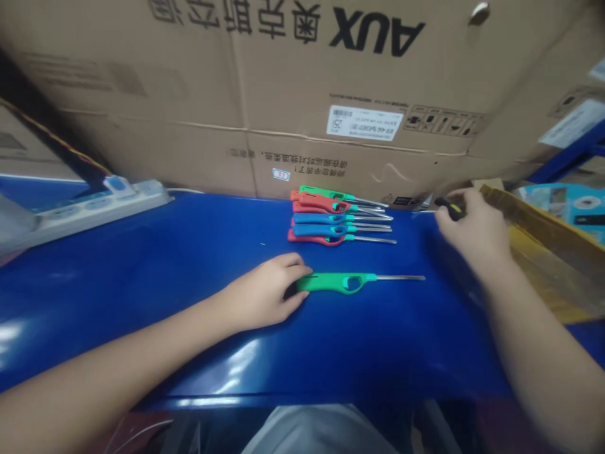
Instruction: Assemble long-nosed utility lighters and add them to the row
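My left hand (269,290) pinches the butt end of a green long-necked gas lighter (326,282), which lies flat on the blue table with its metal tube pointing right. Behind it is a stack of several more lighters (321,219) in red, blue and green, their tubes also to the right. At the right, my right hand (477,233) is closed around a small screwdriver (451,208) with a black and yellow handle. Its thin shaft points left, near the foot of the cardboard.
A large cardboard box wall (283,75) stands along the table's back edge. To the left lies a white power strip (94,211) with plugs in it. A yellow-taped open box (548,265) sits on the right, beside a light-blue package (576,202). The blue table (189,366) ends close to my lap.
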`<state>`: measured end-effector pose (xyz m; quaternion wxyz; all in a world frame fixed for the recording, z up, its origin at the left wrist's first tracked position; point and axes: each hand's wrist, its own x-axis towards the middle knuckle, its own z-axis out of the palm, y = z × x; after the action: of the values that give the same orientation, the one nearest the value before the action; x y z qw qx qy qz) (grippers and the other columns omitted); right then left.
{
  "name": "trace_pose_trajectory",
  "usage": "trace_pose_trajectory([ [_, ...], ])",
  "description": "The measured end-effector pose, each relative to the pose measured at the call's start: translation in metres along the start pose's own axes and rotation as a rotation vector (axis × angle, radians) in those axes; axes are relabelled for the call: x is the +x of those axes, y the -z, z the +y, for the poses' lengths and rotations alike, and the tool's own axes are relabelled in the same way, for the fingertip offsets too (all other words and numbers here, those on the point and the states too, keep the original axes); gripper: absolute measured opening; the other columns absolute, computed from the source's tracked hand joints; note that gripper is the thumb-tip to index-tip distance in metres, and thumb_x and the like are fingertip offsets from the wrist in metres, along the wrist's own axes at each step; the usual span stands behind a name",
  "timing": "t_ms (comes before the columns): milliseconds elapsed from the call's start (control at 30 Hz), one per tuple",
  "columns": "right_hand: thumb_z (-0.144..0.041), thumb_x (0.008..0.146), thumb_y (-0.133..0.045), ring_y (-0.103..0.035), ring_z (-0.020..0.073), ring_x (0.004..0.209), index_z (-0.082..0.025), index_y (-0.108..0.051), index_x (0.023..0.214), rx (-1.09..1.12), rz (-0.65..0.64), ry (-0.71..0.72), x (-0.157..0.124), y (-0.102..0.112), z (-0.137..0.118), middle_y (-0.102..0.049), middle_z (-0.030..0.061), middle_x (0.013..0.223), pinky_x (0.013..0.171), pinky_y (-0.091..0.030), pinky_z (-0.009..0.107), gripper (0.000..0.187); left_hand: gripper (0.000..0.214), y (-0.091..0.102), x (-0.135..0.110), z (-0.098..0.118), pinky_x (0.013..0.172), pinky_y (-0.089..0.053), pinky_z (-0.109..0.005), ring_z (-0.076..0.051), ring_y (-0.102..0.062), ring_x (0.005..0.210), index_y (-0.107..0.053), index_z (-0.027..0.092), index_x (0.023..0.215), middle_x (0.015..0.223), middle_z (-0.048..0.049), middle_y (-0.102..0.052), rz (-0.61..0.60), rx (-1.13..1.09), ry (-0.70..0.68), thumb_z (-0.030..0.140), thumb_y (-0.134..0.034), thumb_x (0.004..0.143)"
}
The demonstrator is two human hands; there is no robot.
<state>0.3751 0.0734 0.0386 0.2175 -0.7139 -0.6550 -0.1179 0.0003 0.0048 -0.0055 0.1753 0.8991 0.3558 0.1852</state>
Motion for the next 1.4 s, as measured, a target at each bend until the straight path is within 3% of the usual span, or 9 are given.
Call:
trace_pose_trajectory([
  [133,-0.036,0.090,-0.057,-0.071,0.0286,0.102,-0.023,-0.070,0.104,0.473,0.174,0.168,-0.022,0.011,-0.064,-0.076,0.0101,0.107,0.090,-0.055,0.043,0.023,0.026,-0.004,0.000,-0.002,0.083,-0.058,-0.033,-0.021,-0.069,0.091,-0.071,0.014,0.119,0.107,-0.0105,-0.066,0.012,-0.058,0.005,0.025,-0.065,0.096],
  [233,-0.033,0.088,-0.065,-0.072,0.0251,0.087,-0.025,-0.073,0.093,0.714,-0.098,0.358,-0.044,0.005,-0.113,-0.077,0.0051,0.092,0.079,-0.057,0.040,0.013,0.027,-0.007,-0.001,-0.004,0.083,-0.058,-0.032,-0.021,-0.068,0.090,-0.071,0.014,0.120,0.105,-0.0097,-0.065,0.007,-0.063,0.006,0.025,-0.067,0.096],
  [333,-0.033,0.093,-0.061,-0.072,0.0243,0.098,-0.022,-0.072,0.098,0.868,-0.337,0.437,-0.059,-0.013,-0.147,-0.078,0.0057,0.102,0.087,-0.057,0.040,0.016,0.029,-0.010,-0.001,-0.005,0.086,-0.058,-0.035,-0.022,-0.068,0.093,-0.070,0.013,0.121,0.107,-0.0107,-0.064,-0.002,-0.047,0.001,0.027,-0.067,0.096],
  [467,-0.028,0.091,-0.063,-0.072,0.0233,0.104,-0.021,-0.069,0.098,0.988,-0.431,0.431,-0.063,-0.038,-0.168,-0.077,0.0070,0.108,0.096,-0.055,0.042,0.013,0.029,-0.010,-0.001,-0.003,0.091,-0.058,-0.037,-0.025,-0.068,0.100,-0.070,0.012,0.120,0.112,-0.0128,-0.065,-0.017,-0.039,-0.024,0.027,-0.067,0.096],
  [733,-0.029,0.088,-0.066,-0.071,0.0212,0.103,-0.019,-0.073,0.095,1.102,-0.426,0.357,-0.056,-0.048,-0.173,-0.078,0.0068,0.105,0.097,-0.053,0.040,0.014,0.032,-0.007,-0.003,-0.002,0.084,-0.058,-0.039,-0.027,-0.068,0.096,-0.072,0.015,0.121,0.106,-0.0119,-0.067,-0.023,0.116,-0.039,0.034,-0.067,0.096],
  [833,-0.031,0.087,-0.069,-0.070,0.0177,0.086,-0.020,-0.075,0.095,1.144,-0.390,0.283,-0.056,-0.044,-0.167,-0.076,0.0038,0.091,0.081,-0.055,0.033,0.015,0.036,-0.009,-0.002,-0.003,0.085,-0.058,-0.037,-0.026,-0.068,0.096,-0.071,0.014,0.124,0.106,-0.0108,-0.067,-0.025,0.064,-0.042,0.037,-0.067,0.096],
  [1000,-0.041,0.082,-0.077,-0.039,0.0070,0.046,-0.018,-0.075,0.096,1.467,-0.349,-0.063,-0.057,-0.028,-0.146,-0.048,-0.0071,0.055,0.042,-0.027,0.021,0.027,0.041,-0.017,-0.001,-0.007,0.090,-0.056,-0.035,-0.025,-0.067,0.103,-0.070,0.015,0.127,0.112,-0.0105,-0.068,0.019,-0.073,-0.092,0.041,-0.069,0.096],
  [1233,-0.044,0.064,-0.087,-0.041,0.0038,0.044,-0.018,-0.070,0.072,1.777,-0.368,-0.445,-0.057,-0.014,-0.120,-0.058,-0.0044,0.067,0.036,-0.032,0.017,0.032,0.043,-0.025,0.005,-0.013,0.093,-0.054,-0.036,-0.024,-0.066,0.105,-0.072,0.016,0.126,0.112,-0.0103,-0.070,0.057,-0.181,-0.169,0.043,-0.075,0.091],
  [1400,-0.043,0.058,-0.088,-0.039,0.0017,0.041,-0.017,-0.065,0.064,1.802,-0.433,-0.539,-0.061,-0.022,-0.119,-0.065,-0.0023,0.069,0.034,-0.037,0.015,0.036,0.060,-0.020,0.005,-0.010,0.095,-0.052,-0.037,-0.024,-0.065,0.105,-0.070,0.019,0.130,0.115,-0.0092,-0.071,0.096,-0.275,-0.089,0.047,-0.086,0.079],
])
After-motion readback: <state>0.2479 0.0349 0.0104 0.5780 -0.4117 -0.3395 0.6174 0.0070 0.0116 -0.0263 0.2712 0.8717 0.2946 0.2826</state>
